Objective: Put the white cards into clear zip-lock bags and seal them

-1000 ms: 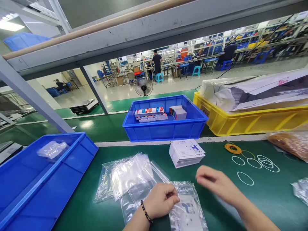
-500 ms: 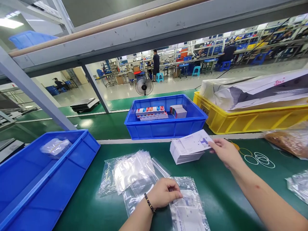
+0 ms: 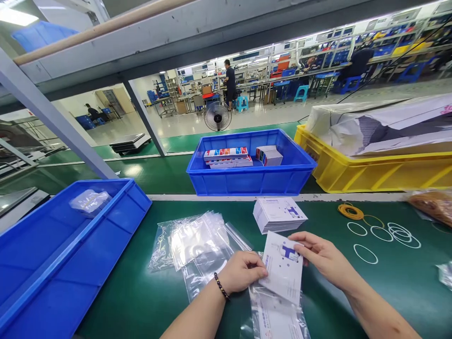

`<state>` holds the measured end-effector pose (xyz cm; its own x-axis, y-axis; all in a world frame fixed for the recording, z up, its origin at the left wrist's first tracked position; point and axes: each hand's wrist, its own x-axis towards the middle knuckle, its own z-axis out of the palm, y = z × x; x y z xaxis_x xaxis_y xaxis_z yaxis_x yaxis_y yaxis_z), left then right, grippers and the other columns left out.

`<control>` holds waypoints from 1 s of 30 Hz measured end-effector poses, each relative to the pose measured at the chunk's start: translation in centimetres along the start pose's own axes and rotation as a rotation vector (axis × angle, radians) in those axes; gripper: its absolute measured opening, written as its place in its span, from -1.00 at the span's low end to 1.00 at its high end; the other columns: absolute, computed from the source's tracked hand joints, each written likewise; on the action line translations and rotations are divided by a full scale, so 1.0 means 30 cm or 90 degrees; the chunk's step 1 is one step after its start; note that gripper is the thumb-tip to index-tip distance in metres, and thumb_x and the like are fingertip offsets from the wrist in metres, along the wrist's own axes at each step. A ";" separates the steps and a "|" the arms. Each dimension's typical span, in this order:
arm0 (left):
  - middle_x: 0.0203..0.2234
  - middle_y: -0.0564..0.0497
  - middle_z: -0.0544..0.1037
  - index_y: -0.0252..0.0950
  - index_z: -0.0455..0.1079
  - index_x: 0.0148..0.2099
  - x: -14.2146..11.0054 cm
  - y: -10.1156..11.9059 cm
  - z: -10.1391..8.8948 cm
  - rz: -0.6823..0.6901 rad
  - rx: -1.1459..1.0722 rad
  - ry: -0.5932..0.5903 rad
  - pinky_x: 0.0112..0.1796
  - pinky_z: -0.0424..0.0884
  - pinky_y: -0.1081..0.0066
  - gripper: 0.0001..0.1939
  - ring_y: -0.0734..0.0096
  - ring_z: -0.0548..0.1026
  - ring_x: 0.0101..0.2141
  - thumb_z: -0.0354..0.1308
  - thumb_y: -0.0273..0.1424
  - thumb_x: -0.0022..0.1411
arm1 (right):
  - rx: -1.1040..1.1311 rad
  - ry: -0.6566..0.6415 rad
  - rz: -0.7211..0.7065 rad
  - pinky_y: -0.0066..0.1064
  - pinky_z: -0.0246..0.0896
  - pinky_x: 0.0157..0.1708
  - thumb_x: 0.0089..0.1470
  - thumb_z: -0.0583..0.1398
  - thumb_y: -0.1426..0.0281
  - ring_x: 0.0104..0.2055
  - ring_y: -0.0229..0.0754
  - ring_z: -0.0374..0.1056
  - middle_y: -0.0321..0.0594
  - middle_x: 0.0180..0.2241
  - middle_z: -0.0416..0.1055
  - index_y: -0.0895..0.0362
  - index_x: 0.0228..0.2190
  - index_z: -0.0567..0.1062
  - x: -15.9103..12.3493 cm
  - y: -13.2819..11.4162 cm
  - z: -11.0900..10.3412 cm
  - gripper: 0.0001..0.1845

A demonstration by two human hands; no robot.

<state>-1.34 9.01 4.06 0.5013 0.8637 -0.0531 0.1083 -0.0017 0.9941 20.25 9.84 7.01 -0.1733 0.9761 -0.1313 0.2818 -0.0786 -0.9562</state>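
Observation:
In front of me, my right hand [image 3: 318, 256] grips the upper right edge of a white booklet [image 3: 282, 263] printed with a purple picture. Its lower end overlaps the mouth of a clear plastic bag [image 3: 256, 306]; whether it is inside I cannot tell. Another printed white booklet shows through that bag. My left hand [image 3: 245, 273], with a beaded bracelet at the wrist, is closed at the bag's top left, its thumb by the booklet's edge. Just beyond stands a stack of the same booklets [image 3: 278, 216]. Loose clear bags [image 3: 197, 240] lie left of my hands.
A blue bin [image 3: 247, 181] with printed boxes stands behind the stack, a yellow crate [image 3: 381, 174] to its right. Another blue bin [image 3: 116, 226] at left holds a wrapped bundle [image 3: 90, 202]. White rings [image 3: 365, 254] and yellow bands [image 3: 349, 211] lie right. A shelf beam [image 3: 158, 42] crosses above.
My right hand went out to the stack, took a booklet from its top and brought it back to the bag. My left hand has stayed at the bag's top.

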 end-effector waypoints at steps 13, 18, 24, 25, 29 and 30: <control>-0.44 0.05 0.44 -0.30 0.34 -0.30 0.004 0.010 0.029 -0.159 -0.222 0.064 -0.47 0.31 0.40 -0.51 0.48 0.41 -0.56 0.33 -0.18 -0.30 | -0.052 -0.259 0.025 -0.45 0.09 -0.47 -0.10 0.15 0.26 -0.50 -0.29 0.15 -0.36 -0.56 0.27 0.14 -0.52 0.44 -0.009 0.004 0.072 -0.81; -0.71 0.10 0.38 -0.34 0.28 -0.57 0.002 0.014 0.034 -0.201 -0.156 0.085 -0.53 0.23 0.46 -0.69 0.52 0.32 -0.62 0.25 -0.21 -0.20 | 0.029 -0.231 0.065 -0.46 0.10 -0.45 -0.13 0.18 0.31 -0.49 -0.31 0.15 -0.38 -0.52 0.26 0.14 -0.30 0.41 -0.012 0.016 0.072 -0.72; -0.69 0.12 0.36 -0.32 0.27 -0.58 -0.004 0.023 0.033 -0.146 -0.109 0.094 -0.52 0.22 0.47 -0.83 0.53 0.31 -0.61 0.16 -0.35 -0.15 | 0.001 -0.221 0.085 -0.49 0.00 -0.54 -0.18 0.18 0.26 -0.55 -0.33 0.08 -0.41 -0.62 0.18 0.15 -0.60 0.33 -0.006 -0.002 0.095 -0.79; -0.69 0.12 0.36 -0.32 0.27 -0.58 -0.004 0.023 0.033 -0.142 -0.101 0.095 -0.52 0.22 0.48 -0.85 0.53 0.32 -0.61 0.16 -0.36 -0.15 | -0.006 -0.209 0.079 -0.49 -0.03 -0.57 -0.18 0.16 0.25 -0.57 -0.34 0.04 -0.42 -0.65 0.15 0.14 -0.63 0.29 -0.006 -0.007 0.101 -0.77; -0.70 0.13 0.35 -0.31 0.28 -0.59 -0.002 0.023 0.034 -0.139 -0.105 0.105 -0.51 0.24 0.49 -0.87 0.54 0.32 -0.60 0.14 -0.38 -0.15 | -0.041 -0.177 0.046 -0.50 -0.07 -0.58 -0.13 0.11 0.23 -0.58 -0.34 -0.01 -0.42 -0.66 0.10 0.12 -0.68 0.23 -0.008 -0.021 0.118 -0.73; -0.69 0.13 0.35 -0.32 0.29 -0.59 -0.001 0.022 0.036 -0.141 -0.109 0.105 -0.51 0.24 0.49 -0.88 0.54 0.32 -0.60 0.14 -0.38 -0.16 | -0.051 -0.178 0.036 -0.49 -0.05 -0.58 -0.12 0.10 0.24 -0.57 -0.33 0.01 -0.41 -0.66 0.11 0.12 -0.67 0.24 -0.010 -0.023 0.122 -0.74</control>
<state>-0.37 8.44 4.61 0.3335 0.9038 -0.2684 0.0467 0.2685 0.9622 16.65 8.85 6.75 -0.4050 0.8764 -0.2606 0.3703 -0.1033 -0.9231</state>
